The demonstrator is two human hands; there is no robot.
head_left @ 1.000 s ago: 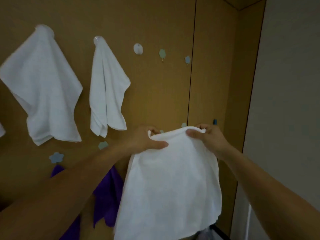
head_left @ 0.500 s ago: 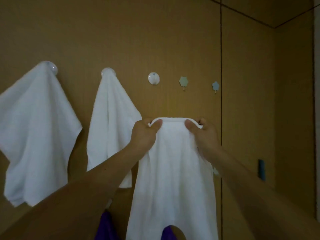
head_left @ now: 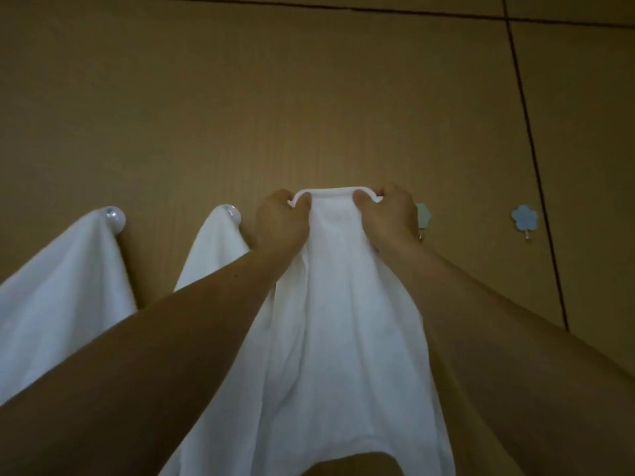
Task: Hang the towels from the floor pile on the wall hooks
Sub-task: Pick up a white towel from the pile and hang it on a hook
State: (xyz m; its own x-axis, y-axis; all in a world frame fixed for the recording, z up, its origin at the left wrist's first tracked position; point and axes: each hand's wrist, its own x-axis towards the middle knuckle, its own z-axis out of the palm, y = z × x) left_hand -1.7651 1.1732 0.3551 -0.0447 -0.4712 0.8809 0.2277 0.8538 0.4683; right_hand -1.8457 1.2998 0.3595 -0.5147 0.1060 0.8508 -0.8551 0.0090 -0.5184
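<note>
Held towel [head_left: 330, 304] right of hung towels [head_left: 62, 286]

- Held towel [head_left: 330, 304]: white, top edge pinched taut between left hand [head_left: 280, 225] and right hand [head_left: 388, 218], hanging limp below them.
- Near towel [head_left: 209, 255] and far towel [head_left: 62, 297]: white, each draped from a round hook, left of the left hand.
- Flower hook [head_left: 524, 218]: bare, right of the right hand.

Brown wood-grain wall panelling [head_left: 309, 97], thin dark seams [head_left: 529, 132] between its panels.

Both arms are reaching up; the left hand [head_left: 280, 221] and right hand [head_left: 390, 218] are pinching cloth, thumbs curled inward.
</note>
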